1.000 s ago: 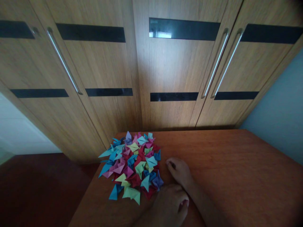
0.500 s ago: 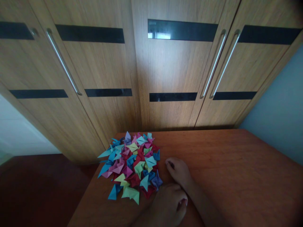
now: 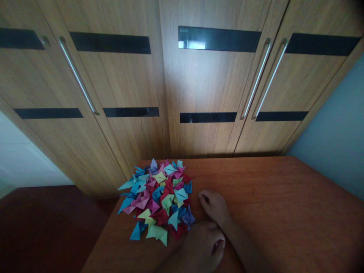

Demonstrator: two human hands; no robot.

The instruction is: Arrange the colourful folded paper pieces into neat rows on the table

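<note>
Folded paper cranes [image 3: 162, 201] in blue, pink, red, yellow, green and purple lie heaped on the left side of the wooden table [image 3: 256, 197]. Close to the heap's lower right edge rests my left hand [image 3: 203, 242], curled into a loose fist with nothing showing in it. Just beyond it my right hand [image 3: 214, 206] lies on the tabletop, also in a fist, a little to the right of the heap. The left knuckles are against or very near my right forearm; I cannot tell whether they touch.
Behind the table stands a wooden wardrobe [image 3: 204, 83] with dark strips and long metal handles [image 3: 257, 77]. A pale blue wall [image 3: 335, 125] is at the right. Dark floor [image 3: 54, 223] shows past the table's left edge.
The view has tilted very slightly. Both hands and the paper cranes stay where they were.
</note>
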